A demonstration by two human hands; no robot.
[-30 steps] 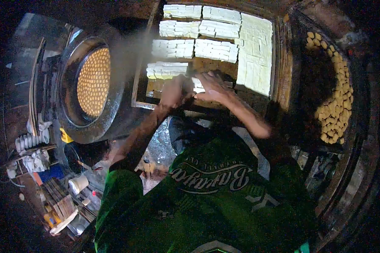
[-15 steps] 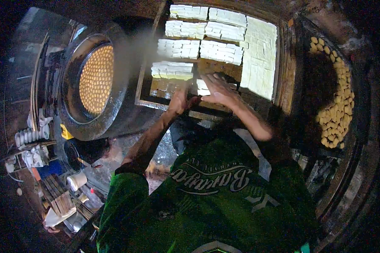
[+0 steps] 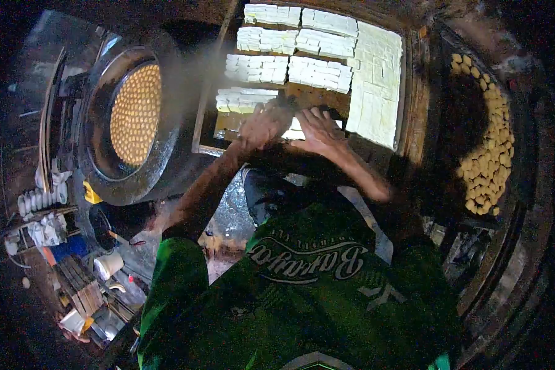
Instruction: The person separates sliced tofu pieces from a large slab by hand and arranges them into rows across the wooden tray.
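White blocks cut into strips (image 3: pixel 319 73) lie in rows inside a wooden tray (image 3: pixel 205 123), with a wide white slab (image 3: pixel 374 86) along its right side. At the tray's near edge, my left hand (image 3: pixel 266 125) bends its fingers at the left end of a small white piece (image 3: pixel 296 129); whether it grips the piece is hidden. My right hand (image 3: pixel 319 131) rests over the same piece from the right, its fingers spread. Just beyond my left hand lies a shorter row of strips (image 3: pixel 246 100).
A large round pan (image 3: pixel 134 117) full of small golden pieces stands at the left. Many tan pieces (image 3: pixel 490 160) lie in a dark container at the right. A white bucket (image 3: pixel 108 265) and wooden slats (image 3: pixel 86 296) are at the lower left.
My left hand has moved from the tray's near edge up over the end of the small white piece. My right hand stays nearly in place. The view has shifted slightly.
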